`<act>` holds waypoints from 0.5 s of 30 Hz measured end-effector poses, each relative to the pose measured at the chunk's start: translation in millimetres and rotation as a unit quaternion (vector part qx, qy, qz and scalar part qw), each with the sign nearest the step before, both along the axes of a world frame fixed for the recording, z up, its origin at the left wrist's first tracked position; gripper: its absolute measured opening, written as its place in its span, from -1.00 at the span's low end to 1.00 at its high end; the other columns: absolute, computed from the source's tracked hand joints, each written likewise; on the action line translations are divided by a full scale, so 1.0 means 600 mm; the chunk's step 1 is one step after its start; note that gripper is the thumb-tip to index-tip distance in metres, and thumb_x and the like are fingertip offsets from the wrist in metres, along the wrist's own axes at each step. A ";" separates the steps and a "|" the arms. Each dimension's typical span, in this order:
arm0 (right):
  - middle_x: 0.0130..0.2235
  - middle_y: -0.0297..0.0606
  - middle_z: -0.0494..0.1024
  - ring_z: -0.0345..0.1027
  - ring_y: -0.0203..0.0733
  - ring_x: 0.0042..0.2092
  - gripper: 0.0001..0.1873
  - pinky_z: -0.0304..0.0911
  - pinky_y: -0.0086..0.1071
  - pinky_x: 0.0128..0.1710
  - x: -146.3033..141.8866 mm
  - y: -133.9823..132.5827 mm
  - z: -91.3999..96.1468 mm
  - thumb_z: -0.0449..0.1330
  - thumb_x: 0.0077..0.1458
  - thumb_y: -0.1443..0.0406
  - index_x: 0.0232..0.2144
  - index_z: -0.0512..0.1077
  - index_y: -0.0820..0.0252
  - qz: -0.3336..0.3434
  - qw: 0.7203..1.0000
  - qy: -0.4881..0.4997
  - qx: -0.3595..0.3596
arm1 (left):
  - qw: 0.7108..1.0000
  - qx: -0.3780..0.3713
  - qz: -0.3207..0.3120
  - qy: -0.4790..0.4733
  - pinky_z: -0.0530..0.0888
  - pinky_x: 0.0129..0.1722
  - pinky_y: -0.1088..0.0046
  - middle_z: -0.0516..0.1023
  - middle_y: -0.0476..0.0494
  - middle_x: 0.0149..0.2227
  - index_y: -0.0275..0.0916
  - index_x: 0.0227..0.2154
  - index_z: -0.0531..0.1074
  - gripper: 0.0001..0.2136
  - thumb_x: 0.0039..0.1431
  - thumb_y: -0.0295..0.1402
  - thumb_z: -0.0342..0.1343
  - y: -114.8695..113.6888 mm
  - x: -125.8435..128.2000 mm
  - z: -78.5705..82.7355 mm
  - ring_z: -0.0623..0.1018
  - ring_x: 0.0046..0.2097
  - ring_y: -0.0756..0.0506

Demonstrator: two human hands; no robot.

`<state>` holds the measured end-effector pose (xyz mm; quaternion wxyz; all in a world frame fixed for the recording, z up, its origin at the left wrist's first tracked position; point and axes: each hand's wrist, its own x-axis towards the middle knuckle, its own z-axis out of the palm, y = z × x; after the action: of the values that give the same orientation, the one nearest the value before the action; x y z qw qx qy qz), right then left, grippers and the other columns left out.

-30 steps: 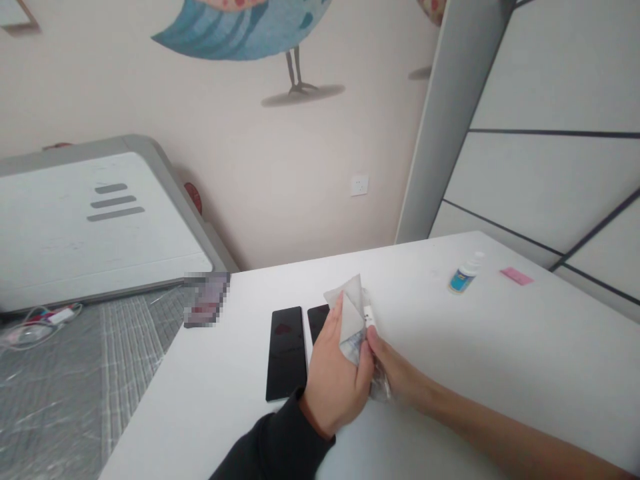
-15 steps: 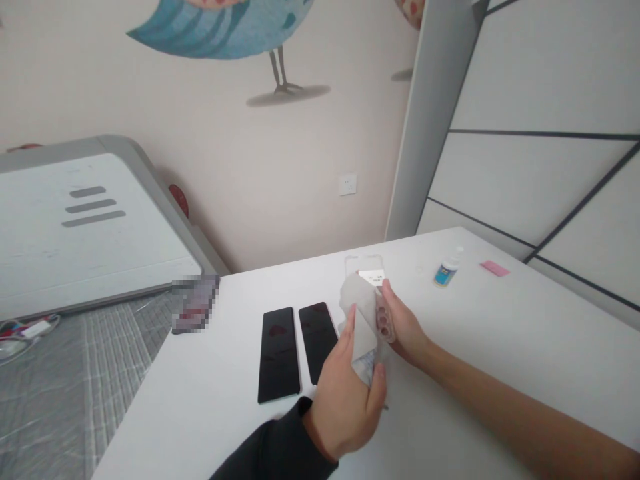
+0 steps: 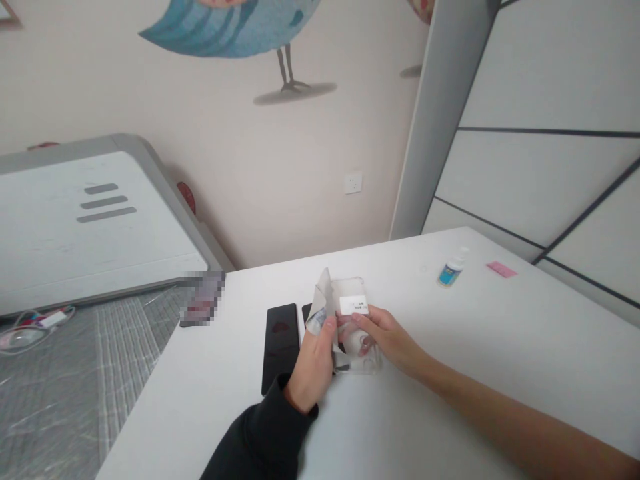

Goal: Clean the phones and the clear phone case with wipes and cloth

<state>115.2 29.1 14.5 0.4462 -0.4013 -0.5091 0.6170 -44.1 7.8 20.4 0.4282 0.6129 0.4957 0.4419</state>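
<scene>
A clear phone case (image 3: 351, 287) with a white label bearing dark print is held above the white table. My right hand (image 3: 390, 337) grips it from the right, thumb and fingers closed near the label. Pressed against the case's left side is a thin, pale grey folded sheet (image 3: 323, 293) with a bluish printed patch; whether it is paper or cloth I cannot tell. Closed around that sheet, my left hand (image 3: 314, 363) has its thumb turned toward the case. Beside my left hand lies a black-screened phone (image 3: 280, 347). A second dark phone (image 3: 307, 311) is mostly hidden behind my hand.
A small bottle with a blue label (image 3: 451, 270) and a pink slip (image 3: 501, 269) are on the right part of the white table (image 3: 210, 400). A blurred-out object (image 3: 204, 298) lies at the left edge. A wall socket (image 3: 353, 183) is behind.
Both hands have moved left and slightly apart. The case has turned, so its label and clear body show more. The sheet has swung to its left side. The view has shifted slightly.
</scene>
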 end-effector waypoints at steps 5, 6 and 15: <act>-0.23 -0.09 0.70 0.54 -0.16 -0.41 -0.58 0.21 -0.44 -0.62 0.019 0.022 0.002 0.22 0.15 -0.02 -0.26 0.53 0.24 -0.098 0.995 -0.020 0.010 | 0.994 -0.044 -0.054 -0.080 0.30 0.33 0.04 0.60 -0.32 0.08 -0.29 0.03 0.50 -0.44 0.36 0.08 -0.13 -0.007 0.015 -0.018 0.50 0.21 -0.29; -0.21 -0.08 0.70 0.54 -0.17 -0.41 -0.60 0.19 -0.44 -0.61 0.024 0.027 0.001 0.20 0.17 -0.01 -0.26 0.52 0.24 -0.113 0.993 -0.023 0.012 | 0.994 -0.048 -0.064 -0.078 0.27 0.35 0.02 0.61 -0.32 0.07 -0.29 0.02 0.51 -0.43 0.36 0.09 -0.13 -0.010 0.018 -0.019 0.49 0.22 -0.30; -0.46 -0.25 0.66 0.55 -0.15 -0.51 -0.59 0.20 -0.46 -0.67 0.015 0.015 0.013 0.26 0.09 -0.03 -0.27 0.42 0.19 0.000 0.999 -0.043 0.000 | 0.979 -0.101 0.018 -0.175 0.51 0.10 0.17 0.68 -0.24 -0.21 -0.27 -0.25 0.57 -0.56 0.22 0.06 0.09 0.002 0.009 -0.025 0.63 -0.05 -0.25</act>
<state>124.2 38.0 22.2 0.4239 -0.4269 -0.5280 0.5994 -38.9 8.7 5.6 0.5602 0.4708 0.4661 0.4973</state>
